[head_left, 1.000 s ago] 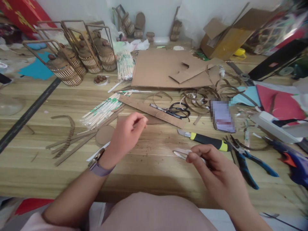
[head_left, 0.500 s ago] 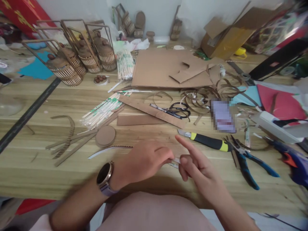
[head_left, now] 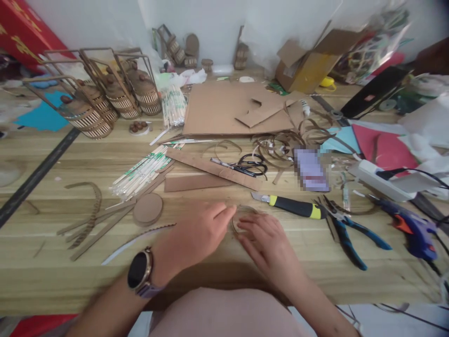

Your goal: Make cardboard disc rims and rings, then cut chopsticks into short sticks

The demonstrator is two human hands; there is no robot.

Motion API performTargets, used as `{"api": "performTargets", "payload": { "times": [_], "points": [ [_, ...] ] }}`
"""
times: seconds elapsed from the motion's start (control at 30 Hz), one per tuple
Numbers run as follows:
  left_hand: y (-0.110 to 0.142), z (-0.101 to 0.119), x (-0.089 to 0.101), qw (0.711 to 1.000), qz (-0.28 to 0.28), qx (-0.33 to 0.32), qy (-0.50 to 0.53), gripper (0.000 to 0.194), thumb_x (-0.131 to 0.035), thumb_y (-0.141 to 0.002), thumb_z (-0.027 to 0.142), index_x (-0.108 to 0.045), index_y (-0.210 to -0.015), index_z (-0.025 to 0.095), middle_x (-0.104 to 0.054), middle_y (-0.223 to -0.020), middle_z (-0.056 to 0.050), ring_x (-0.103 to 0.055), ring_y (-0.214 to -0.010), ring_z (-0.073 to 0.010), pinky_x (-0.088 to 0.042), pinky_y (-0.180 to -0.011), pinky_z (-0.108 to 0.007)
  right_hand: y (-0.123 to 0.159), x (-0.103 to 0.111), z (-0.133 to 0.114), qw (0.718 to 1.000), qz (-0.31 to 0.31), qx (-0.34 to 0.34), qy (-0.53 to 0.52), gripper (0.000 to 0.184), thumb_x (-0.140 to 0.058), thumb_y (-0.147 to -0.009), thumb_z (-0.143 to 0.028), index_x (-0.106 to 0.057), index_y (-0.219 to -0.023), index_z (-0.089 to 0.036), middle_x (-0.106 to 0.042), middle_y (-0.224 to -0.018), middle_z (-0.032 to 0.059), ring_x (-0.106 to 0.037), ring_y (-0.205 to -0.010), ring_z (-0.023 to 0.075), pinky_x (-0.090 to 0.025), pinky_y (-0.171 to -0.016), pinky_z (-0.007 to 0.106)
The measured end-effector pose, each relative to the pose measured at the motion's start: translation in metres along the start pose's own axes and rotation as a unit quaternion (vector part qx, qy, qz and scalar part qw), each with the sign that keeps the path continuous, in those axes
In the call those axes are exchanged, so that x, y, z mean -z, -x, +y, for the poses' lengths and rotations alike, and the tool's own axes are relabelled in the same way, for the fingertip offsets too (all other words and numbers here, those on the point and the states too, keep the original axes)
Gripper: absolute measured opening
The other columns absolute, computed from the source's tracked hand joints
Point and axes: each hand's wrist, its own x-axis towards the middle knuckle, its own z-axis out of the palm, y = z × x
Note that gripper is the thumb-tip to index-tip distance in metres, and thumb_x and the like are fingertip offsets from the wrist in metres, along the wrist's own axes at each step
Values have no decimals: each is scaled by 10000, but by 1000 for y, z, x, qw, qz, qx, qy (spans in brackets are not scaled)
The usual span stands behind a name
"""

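Near tabletop (head_left: 59,288) front edge, bare wood between: thin ring (head_left: 249,207), pinched in left hand (head_left: 196,234), fingertips closed; under right hand (head_left: 268,241), fingers slightly parted.

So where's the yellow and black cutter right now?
In the head view, the cutter lies on the table, right of centre, just beyond the right hand and left of the blue-handled pliers.

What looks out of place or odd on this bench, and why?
The knife lies with its blade bare near the right hand, which looks careless. The pliers beside it sit open, and the curled strips lie tangled. I see no spill.
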Motion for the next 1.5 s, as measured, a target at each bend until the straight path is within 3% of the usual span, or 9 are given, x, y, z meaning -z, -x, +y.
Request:
{"api": "performTargets", "payload": {
  "times": [0.37, 0.53, 0.67, 0.77, 0.87, 0.97, 1.1, 1.23, 1.5],
  "points": [
    [2, 14, -6, 999, 35, 0, 36, 548, -324, -939, 35, -304, -1477, 134, -682, -1097, -140, -637, -1006, -248, -541, -857, -419, -21, -7, -15, 898, 10, -245, -365, 219, -661, -818, -385, -614, -705, -204, -610, -653, -9, -533, -626, 139, -451, -613, 273],
    [-2, 19, 1, 975, 215, 45, 33, 335, -469, -958, 108, -510, -1288, 147, -689, -1042, -108, -621, -998, -226, -513, -904, -380, -30, -6, -7, 762, 126, -360, -524, 361, -834, -639, -475, -606, -632, -195, -574, -589, -30, -492, -570, 104, -429, -561, 229],
    [-2, 22, -10, 954, 208, 127, 175, 326, -504, -971, 198, -546, -1295, 182, -689, -1132, -99, -642, -1020, -203, -529, -890, -344, -38, -11, -11, 678, 154, -393, -603, 370, -883, -565, -457, -634, -665, -203, -634, -649, -13, -540, -565, 105, -475, -570, 235],
    [-2, 19, -23, 914, 197, 194, 297, 303, -507, -971, 234, -615, -1252, 197, -690, -1184, -98, -647, -1069, -203, -533, -921, -335, -36, -17, -17, 723, 66, -363, -584, 350, -788, -689, -525, -655, -697, -201, -655, -655, 4, -576, -575, 122, -499, -593, 256],
    [-4, 14, -30, 843, 230, 278, 398, 247, -559, -934, 262, -695, -1132, 206, -713, -1147, -91, -673, -1031, -207, -560, -872, -317, -37, -13, -8, 873, -61, -270, -402, 400, -560, -888, -544, -691, -746, -194, -669, -635, 17, -611, -580, 144, -502, -584, 261],
    [-7, 9, -30, 774, 254, 319, 485, 237, -635, -862, 273, -720, -1067, 190, -739, -1081, -86, -697, -952, -200, -572, -834, -307, -57, 4, 26, 990, -47, -127, -34, 381, -435, -968, -429, -716, -840, -205, -716, -718, 38, -663, -659, 180, -513, -605, 278],
    [-11, 3, -30, 708, 267, 345, 556, 268, -692, -780, 270, -714, -1023, 159, -757, -978, -78, -698, -808, -169, -570, -758, -289, -105, 23, 93, 991, -28, -109, 74, 302, -432, -933, -231, -717, -1021, -185, -736, -1042, 125, -675, -964, 265, -517, -846, 399],
    [-10, 0, -31, 692, 261, 355, 572, 302, -701, -733, 230, -697, -1025, 154, -747, -968, -68, -675, -745, -139, -548, -685, -248, -144, 25, 137, 986, -111, -57, 113, 337, -446, -869, -97, -730, -1046, -139, -728, -1071, 154, -653, -1042, 268, -472, -958, 401],
    [-8, -1, -29, 709, 237, 361, 557, 370, -683, -739, 222, -665, -1104, 159, -726, -861, -54, -651, -736, -144, -526, -647, -239, -151, 32, 142, 966, -212, -16, 148, 487, -557, -703, -23, -690, -1155, -148, -697, -1099, 147, -661, -989, 282, -499, -876, 376]
  ]
}}
